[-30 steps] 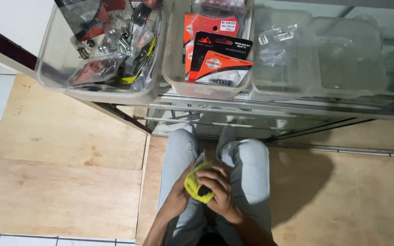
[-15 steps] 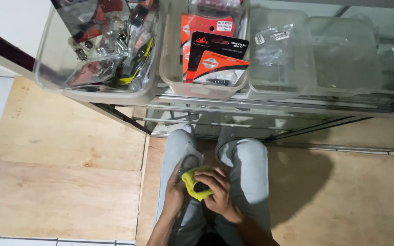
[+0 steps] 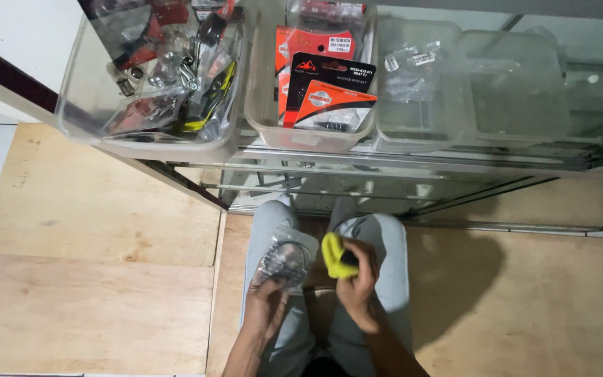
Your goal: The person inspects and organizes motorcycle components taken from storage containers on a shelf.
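Two hands apart — left hand (image 3: 268, 305) gripping clear packet (image 3: 286, 262), right hand (image 3: 357, 286) yellow cloth (image 3: 334, 255).

Single head-worn view, looking steeply down, lap close below, glass shelf (image 3: 413, 164) ahead

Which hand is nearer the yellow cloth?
Right. The right hand grips the yellow cloth; the left hand is apart to its left, holding a clear plastic bag.

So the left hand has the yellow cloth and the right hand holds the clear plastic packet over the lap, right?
Not quite: the hands are swapped. In the head view the right hand grips the yellow cloth, and the left hand holds the clear plastic packet. Both are over the lap, as you said.
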